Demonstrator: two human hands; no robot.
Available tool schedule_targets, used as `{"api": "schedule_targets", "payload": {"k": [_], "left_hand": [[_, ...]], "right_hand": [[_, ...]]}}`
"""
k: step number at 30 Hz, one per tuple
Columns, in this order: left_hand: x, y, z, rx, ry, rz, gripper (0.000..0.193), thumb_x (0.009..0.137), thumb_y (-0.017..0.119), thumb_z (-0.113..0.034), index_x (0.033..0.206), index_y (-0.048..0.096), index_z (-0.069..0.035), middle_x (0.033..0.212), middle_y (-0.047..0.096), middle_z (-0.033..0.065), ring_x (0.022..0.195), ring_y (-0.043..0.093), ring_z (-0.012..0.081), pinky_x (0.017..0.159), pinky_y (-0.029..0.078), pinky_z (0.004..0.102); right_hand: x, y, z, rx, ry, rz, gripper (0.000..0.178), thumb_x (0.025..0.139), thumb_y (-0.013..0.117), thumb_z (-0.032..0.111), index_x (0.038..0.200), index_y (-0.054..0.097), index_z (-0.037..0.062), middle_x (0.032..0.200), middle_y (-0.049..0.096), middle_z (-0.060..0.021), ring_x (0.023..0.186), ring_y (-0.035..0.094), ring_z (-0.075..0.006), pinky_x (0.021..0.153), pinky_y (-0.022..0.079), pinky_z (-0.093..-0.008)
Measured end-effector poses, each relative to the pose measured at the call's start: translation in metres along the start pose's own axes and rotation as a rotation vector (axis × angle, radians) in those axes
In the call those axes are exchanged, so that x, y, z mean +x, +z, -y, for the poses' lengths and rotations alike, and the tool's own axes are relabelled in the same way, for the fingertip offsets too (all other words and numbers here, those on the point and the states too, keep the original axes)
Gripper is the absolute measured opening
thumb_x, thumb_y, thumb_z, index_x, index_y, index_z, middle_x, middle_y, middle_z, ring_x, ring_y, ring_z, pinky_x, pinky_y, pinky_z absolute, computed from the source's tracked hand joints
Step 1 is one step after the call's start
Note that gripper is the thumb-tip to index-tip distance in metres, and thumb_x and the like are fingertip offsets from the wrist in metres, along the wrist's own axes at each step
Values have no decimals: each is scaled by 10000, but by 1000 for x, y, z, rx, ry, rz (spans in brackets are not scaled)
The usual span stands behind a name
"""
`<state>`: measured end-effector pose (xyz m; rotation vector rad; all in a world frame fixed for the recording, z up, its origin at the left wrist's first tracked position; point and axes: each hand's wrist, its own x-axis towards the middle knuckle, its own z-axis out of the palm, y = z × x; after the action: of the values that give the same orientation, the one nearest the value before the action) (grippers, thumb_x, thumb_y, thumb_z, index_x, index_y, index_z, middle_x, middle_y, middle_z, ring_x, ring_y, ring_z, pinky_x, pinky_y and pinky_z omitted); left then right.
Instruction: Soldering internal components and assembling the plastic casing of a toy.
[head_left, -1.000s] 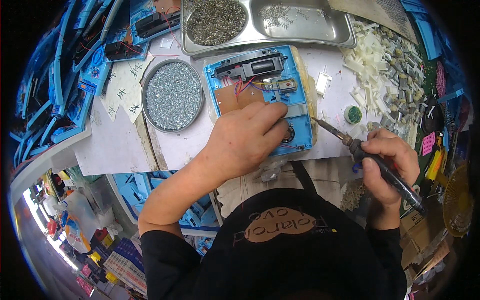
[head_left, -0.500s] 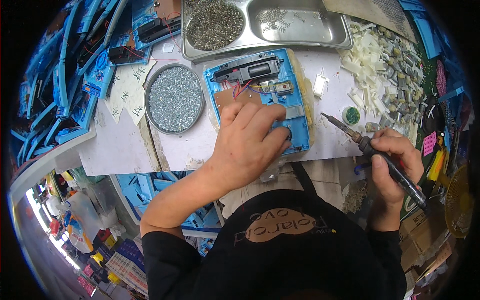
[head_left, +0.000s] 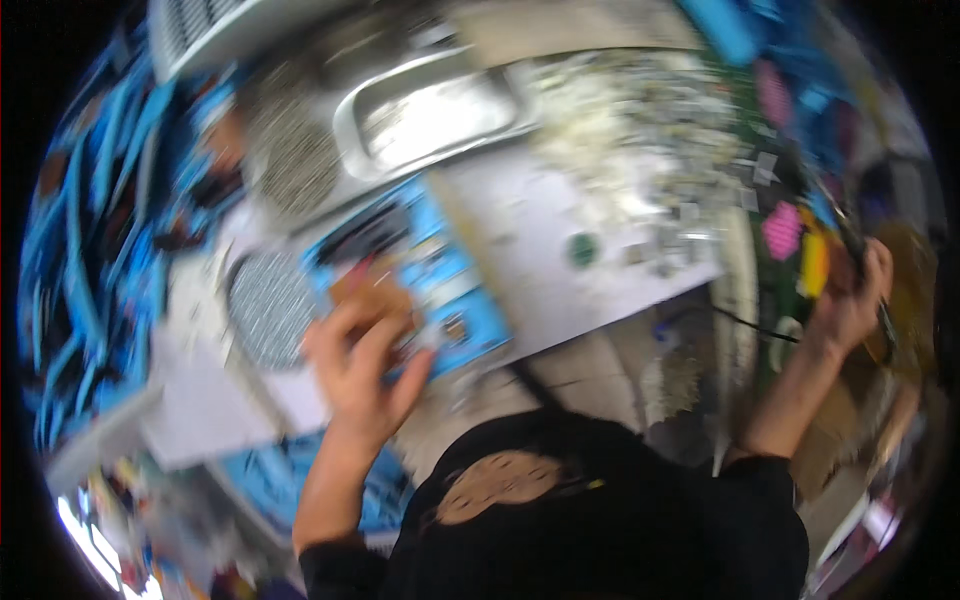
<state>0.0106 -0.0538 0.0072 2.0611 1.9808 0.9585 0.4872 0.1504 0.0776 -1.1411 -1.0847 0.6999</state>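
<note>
The picture is smeared by motion. My left hand (head_left: 355, 375) is open, its fingers spread over the near left corner of a blue plastic casing (head_left: 485, 320). Inside the casing lie a brown board (head_left: 375, 290), a black part at the far left and small metal parts at the right. Whether my fingertips touch the casing is hard to make out. Out at the far right, away from the casing, my right hand (head_left: 853, 305) is closed around a dark soldering iron (head_left: 850, 230), which points up and away from me.
Left of the casing stands a round dish of small screws (head_left: 270, 310). Behind is a steel tray (head_left: 345, 125) with metal bits. White and grey parts (head_left: 640, 150) are heaped at the back right, near a small green pot (head_left: 582, 250). Blue casings (head_left: 90, 250) pile up at left.
My right hand has swung far right with the soldering iron, away from the casing. My left hand has drawn back from the casing and its fingers have spread. The whole view has turned and shifted.
</note>
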Motion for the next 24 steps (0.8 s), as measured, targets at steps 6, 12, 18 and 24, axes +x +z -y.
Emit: {"api": "schedule_targets", "payload": {"k": [6,12,18,24], "left_hand": [[-8,13,-1,-84,-92,-50,294,761,798,-57,1025,671,-49,1152,543,157,1069,520,316,837,477,374],[-11,11,1,-33,-116,-6,213,780,768,-53,968,671,-40,1134,551,160,1050,520,327,897,427,407],[3,11,-9,75,-18,-1,132,823,724,-26,942,668,-23,1114,556,162,1030,563,306,862,468,380],[-11,7,-1,-6,-81,-49,170,806,739,-31,968,689,-41,1113,581,165,1008,577,321,877,473,405]], "right_hand": [[52,-21,10,-192,-186,-123,63,935,646,73,913,680,24,867,642,-9,744,623,-101,669,505,-221],[50,-13,7,-307,-224,-146,76,915,639,82,867,683,43,785,620,19,684,550,-77,633,417,-216],[36,-6,-36,-517,-226,-54,115,957,705,137,940,692,24,859,614,28,812,545,-62,730,426,-224],[-33,31,-66,292,366,-129,431,999,657,188,1394,552,50,1076,694,-106,801,598,-158,741,517,-320]]}}
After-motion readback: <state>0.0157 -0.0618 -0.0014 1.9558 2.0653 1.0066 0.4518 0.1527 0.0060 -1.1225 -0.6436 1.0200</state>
